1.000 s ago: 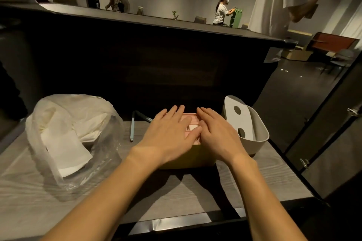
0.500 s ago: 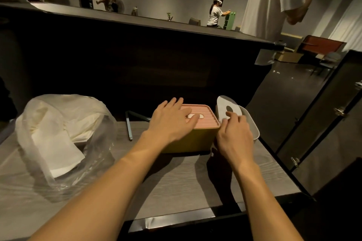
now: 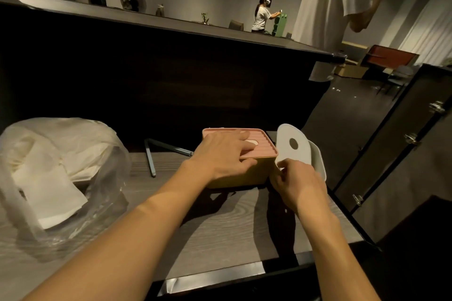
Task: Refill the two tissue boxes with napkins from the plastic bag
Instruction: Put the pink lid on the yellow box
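Note:
A yellow tissue box point(image 3: 241, 175) with a pink ribbed lid point(image 3: 263, 145) stands on the grey table point(image 3: 220, 227); a bit of white napkin shows in the lid's slot. My left hand point(image 3: 225, 154) rests flat on that lid. To its right stands a white tissue box point(image 3: 319, 160) whose white lid point(image 3: 292, 145), with an oval hole, tilts upright. My right hand point(image 3: 297, 183) pinches the lid's lower edge. At the left lies a clear plastic bag point(image 3: 56, 173) holding white napkins.
A thin grey-blue folded stand point(image 3: 150, 157) lies behind the bag and the yellow box. A dark counter wall point(image 3: 171, 80) rises behind the table. The table's right edge drops off beside the white box. A person in a white shirt point(image 3: 335, 2) stands at the far right.
My right hand left the pink lid, moved right and took hold of the white lid's lower edge. My left hand stays on the pink lid.

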Motion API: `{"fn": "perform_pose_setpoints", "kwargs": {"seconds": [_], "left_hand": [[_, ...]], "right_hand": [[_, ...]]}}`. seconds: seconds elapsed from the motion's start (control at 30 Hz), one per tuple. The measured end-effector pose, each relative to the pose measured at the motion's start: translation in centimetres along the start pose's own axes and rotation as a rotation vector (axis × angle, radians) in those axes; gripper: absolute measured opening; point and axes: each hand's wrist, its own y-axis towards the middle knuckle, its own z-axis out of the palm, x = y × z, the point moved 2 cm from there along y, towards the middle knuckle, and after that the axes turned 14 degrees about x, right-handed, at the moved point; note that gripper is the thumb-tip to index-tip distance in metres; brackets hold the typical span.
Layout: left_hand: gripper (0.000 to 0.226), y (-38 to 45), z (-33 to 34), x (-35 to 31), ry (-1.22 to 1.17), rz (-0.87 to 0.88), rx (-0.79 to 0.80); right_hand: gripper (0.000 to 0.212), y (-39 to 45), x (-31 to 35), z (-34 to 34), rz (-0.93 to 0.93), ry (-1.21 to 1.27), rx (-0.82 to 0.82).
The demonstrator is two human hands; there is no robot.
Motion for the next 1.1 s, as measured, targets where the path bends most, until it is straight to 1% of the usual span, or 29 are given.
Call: {"fn": "perform_pose_setpoints", "kwargs": {"seconds": [0.1,0.17,0.23,0.27,0.4,0.47,0.53,0.6,0.63,0.7,0.77,0.83,0.87,0.9,0.97,1.0,1.03,1.07,1.1], "left_hand": [[0.052,0.3,-0.3,-0.2,-0.032,0.018,0.005],[0.051,0.3,-0.5,-0.2,-0.062,0.024,0.008],[0.052,0.1,-0.5,0.0,-0.141,0.039,-0.010],[0.051,-0.2,-0.4,-0.1,-0.177,0.053,-0.035],[0.040,-2.4,-0.2,-0.1,-0.306,0.093,-0.186],[0.033,-4.2,0.2,0.5,-0.391,0.092,-0.264],[0.026,-6.2,0.9,1.4,-0.453,0.074,-0.348],[0.024,-8.9,1.9,2.5,-0.533,-0.007,-0.459],[0.027,-9.6,2.5,2.6,-0.603,-0.046,-0.509],[0.036,-11.7,3.3,3.3,-0.806,-0.136,-0.551],[0.039,-13.2,4.1,3.8,-1.041,-0.205,-0.524],[0.049,-14.4,4.9,4.0,-1.286,-0.219,-0.488],[0.048,-14.7,5.1,4.0,-1.369,-0.208,-0.489],[0.043,-15.1,5.0,4.0,-1.420,-0.185,-0.503],[0.037,-15.1,4.4,3.9,-1.448,-0.152,-0.511],[0.038,-15.0,3.8,3.7,-1.476,-0.139,-0.486],[0.039,-14.6,3.3,3.6,-1.525,-0.122,-0.450],[0.041,-14.3,2.7,3.6,-1.535,-0.129,-0.402],[0.042,-13.9,2.2,3.6,-1.527,-0.141,-0.352]], "right_hand": [[0.017,-1.3,0.2,0.2,0.017,0.038,0.004],[0.013,-2.9,0.9,0.3,-0.008,0.088,-0.035],[0.014,-4.4,1.9,0.7,-0.044,0.125,-0.063],[0.016,-5.1,2.5,0.9,-0.059,0.146,-0.046],[0.033,-7.3,5.5,1.8,-0.168,0.241,0.107],[0.041,-8.5,7.1,2.0,-0.235,0.272,0.157],[0.039,-9.5,8.5,2.4,-0.294,0.294,0.188],[0.032,-10.6,10.3,3.1,-0.366,0.309,0.214],[0.029,-10.8,10.7,3.2,-0.390,0.319,0.221],[0.025,-11.5,12.4,3.7,-0.459,0.354,0.256],[0.024,-12.1,13.9,4.2,-0.529,0.385,0.290],[0.024,-12.3,15.2,4.5,-0.605,0.357,0.285],[0.025,-12.1,15.5,4.7,-0.639,0.328,0.258],[0.027,-11.9,15.6,4.7,-0.665,0.319,0.215],[0.033,-11.1,14.6,3.9,-0.645,0.417,0.058],[0.034,-10.4,13.6,3.3,-0.594,0.486,-0.072],[0.035,-9.7,12.2,2.7,-0.504,0.520,-0.217],[0.038,-8.7,10.7,2.4,-0.384,0.519,-0.320],[0.043,-7.9,9.2,2.2,-0.261,0.498,-0.345]]}}
